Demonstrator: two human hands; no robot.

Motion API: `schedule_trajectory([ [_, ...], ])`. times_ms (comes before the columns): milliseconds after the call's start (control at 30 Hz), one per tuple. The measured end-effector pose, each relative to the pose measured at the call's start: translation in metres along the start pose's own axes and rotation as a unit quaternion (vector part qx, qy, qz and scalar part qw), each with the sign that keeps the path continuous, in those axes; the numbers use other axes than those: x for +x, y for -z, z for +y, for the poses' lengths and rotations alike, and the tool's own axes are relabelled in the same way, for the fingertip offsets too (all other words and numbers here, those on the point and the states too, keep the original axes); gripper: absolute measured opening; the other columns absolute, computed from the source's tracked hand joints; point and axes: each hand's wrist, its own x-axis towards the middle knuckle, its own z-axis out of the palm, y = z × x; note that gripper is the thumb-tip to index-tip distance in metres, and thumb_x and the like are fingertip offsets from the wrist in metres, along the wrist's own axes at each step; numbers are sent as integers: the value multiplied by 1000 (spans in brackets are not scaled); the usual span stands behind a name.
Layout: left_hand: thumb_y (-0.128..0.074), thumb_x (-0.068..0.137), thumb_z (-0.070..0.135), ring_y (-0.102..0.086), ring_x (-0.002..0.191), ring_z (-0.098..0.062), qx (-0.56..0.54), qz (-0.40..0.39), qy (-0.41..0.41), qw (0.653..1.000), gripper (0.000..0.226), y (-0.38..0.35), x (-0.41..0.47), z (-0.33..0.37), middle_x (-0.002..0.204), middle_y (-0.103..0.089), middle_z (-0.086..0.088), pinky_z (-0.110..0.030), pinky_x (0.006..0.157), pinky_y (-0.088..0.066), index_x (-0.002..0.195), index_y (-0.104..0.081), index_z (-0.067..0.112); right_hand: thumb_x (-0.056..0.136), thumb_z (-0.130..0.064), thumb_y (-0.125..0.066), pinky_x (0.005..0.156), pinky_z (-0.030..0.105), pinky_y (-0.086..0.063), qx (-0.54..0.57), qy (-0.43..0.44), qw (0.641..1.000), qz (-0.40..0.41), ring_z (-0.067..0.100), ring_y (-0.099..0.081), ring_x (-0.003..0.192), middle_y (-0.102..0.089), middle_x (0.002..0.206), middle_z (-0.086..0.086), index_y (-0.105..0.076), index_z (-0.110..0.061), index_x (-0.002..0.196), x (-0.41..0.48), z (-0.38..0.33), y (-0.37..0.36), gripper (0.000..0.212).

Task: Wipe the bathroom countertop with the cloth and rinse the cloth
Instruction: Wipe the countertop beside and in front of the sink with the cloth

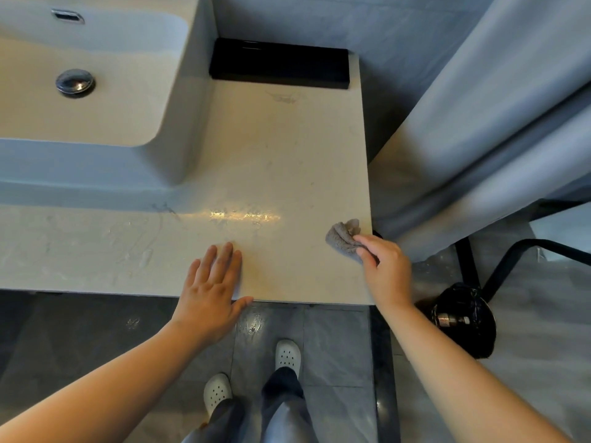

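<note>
Grip, right hand: right hand (pixel 388 266) holds the cloth (pixel 343 239), with thumb and fingers curled round its near end.
Grip, left hand: left hand (pixel 212 282) holds nothing; its fingers are straight and together, palm down, and the thumb is spread along the front edge.
Cloth: grey and bunched into a wad. It lies on the countertop (pixel 287 155) at the front right corner, just beside the right edge. The far end protrudes beyond the fingers.
Left hand position: flat on the countertop near the front edge, well apart from the cloth and to its left.
Countertop: pale stone-look slab. Smears and streaks show on the front left area, a faint mark shows near the back, and a bright reflection lies between the sink and the hands.
Sink: white rectangular basin (pixel 96 91) at the back left, standing on the countertop. It has a chrome drain plug (pixel 75 82) and an overflow slot (pixel 67 16).
Black box (pixel 278 63): low and rectangular, set against the back wall just right of the basin.
Curtain (pixel 495 123): pale fabric hanging to the right of the countertop.
Floor: grey tiles (pixel 335 346). A dark round object (pixel 463 318) sits on a black frame at the right.
Feet: white perforated clogs (pixel 287 354) and dark trousers, below the front edge.
</note>
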Motion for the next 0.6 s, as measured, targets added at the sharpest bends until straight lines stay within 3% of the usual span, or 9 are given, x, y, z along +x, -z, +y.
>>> schedule_trajectory([
  [133, 9, 75, 70, 26, 140, -27, 20, -17, 7, 1000, 87, 0, 0, 1, 150, 32, -3, -43, 116, 9, 142, 25, 17, 87, -5, -63, 89, 21, -44, -3, 0, 1000, -9, 12, -59, 105, -69, 111, -2, -69, -14, 112, -34, 2, 4, 28],
  [433, 11, 69, 71, 23, 141, -28, 20, -28, 4, 999, 94, 2, 3, 0, 153, 28, -5, -43, 115, 7, 145, 20, 16, 84, -4, -67, 85, 20, -46, -30, 6, 1000, 0, 12, -61, 100, -70, 106, -1, -70, -14, 110, -82, -6, 7, 29],
  [600, -12, 88, 68, 22, 142, -30, 30, -32, 1, 999, 86, 3, 3, 1, 154, 26, -7, -46, 118, 3, 147, 17, 14, 85, -3, -66, 85, 19, -46, -28, -11, 999, 12, 12, -61, 100, -71, 106, 0, -70, -12, 111, -97, -14, 4, 28],
])
